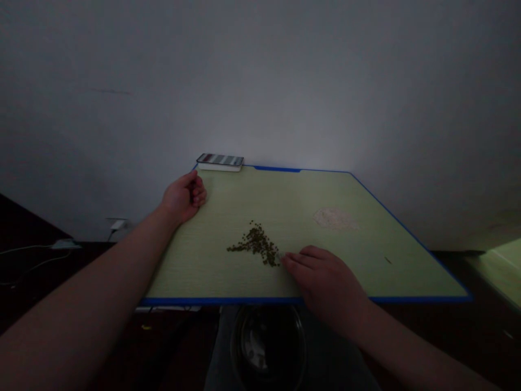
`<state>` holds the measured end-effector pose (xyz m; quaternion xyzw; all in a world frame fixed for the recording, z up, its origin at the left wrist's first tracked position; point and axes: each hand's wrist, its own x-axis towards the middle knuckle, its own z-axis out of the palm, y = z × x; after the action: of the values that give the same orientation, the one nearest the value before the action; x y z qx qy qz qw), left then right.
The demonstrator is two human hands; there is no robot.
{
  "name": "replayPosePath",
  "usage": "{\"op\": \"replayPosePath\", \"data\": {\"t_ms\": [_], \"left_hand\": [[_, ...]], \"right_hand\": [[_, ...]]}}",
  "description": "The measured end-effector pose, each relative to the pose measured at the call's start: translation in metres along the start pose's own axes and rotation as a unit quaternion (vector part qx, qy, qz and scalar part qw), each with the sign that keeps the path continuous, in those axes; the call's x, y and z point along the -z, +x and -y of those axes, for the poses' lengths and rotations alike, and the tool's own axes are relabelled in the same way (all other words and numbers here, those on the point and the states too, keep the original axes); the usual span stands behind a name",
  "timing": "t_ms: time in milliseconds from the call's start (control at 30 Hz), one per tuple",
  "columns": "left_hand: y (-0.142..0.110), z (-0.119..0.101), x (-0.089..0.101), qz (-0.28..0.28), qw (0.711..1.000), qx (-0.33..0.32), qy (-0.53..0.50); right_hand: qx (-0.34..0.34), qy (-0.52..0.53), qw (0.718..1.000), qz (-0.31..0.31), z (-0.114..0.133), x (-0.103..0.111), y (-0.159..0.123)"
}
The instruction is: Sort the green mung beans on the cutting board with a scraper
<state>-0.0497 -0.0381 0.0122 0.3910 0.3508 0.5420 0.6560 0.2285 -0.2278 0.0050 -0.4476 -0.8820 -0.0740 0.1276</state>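
Observation:
A small spread of dark green-brown beans or seeds [257, 243] lies on the pale yellow-green tabletop [277, 195]. At its right edge is my right hand [321, 277], palm down, fingers pressed together. Something small and whitish shows at those fingertips, too faint to name. To the right lies a flat heap of pale grains [334, 218], which look like rice. My left hand [185, 198] rests at the table's left edge with its fingers curled in, and nothing shows in them. Below the front edge, over my lap, is a round dark bowl or pot [268, 347] with a shiny surface.
A phone-like slab with a striped top [220, 159] lies at the back left corner, above a white block. Blue trim [244, 301] edges the table, and a wall [277, 81] stands behind. A small dark sliver [388, 260] lies at right. Cables and a power strip [65, 244] are at left.

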Motion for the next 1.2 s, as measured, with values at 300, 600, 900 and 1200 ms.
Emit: {"op": "replayPosePath", "data": {"t_ms": [300,600,900,1200], "left_hand": [[0.002,0.002,0.003,0.003,1.000,-0.012,0.004],[-0.001,0.000,0.000,-0.005,1.000,-0.012,0.005],[0.000,0.000,-0.002,-0.007,1.000,-0.008,0.006],[0.001,0.001,0.002,-0.004,1.000,-0.002,0.003]], "right_hand": [[-0.016,-0.003,1.000,-0.003,-0.004,0.002,0.002],[0.003,0.030,0.999,-0.022,-0.012,0.005,0.010],[0.035,0.051,0.998,-0.004,-0.007,0.008,0.002],[0.005,-0.010,1.000,-0.003,-0.002,0.001,0.004]]}}
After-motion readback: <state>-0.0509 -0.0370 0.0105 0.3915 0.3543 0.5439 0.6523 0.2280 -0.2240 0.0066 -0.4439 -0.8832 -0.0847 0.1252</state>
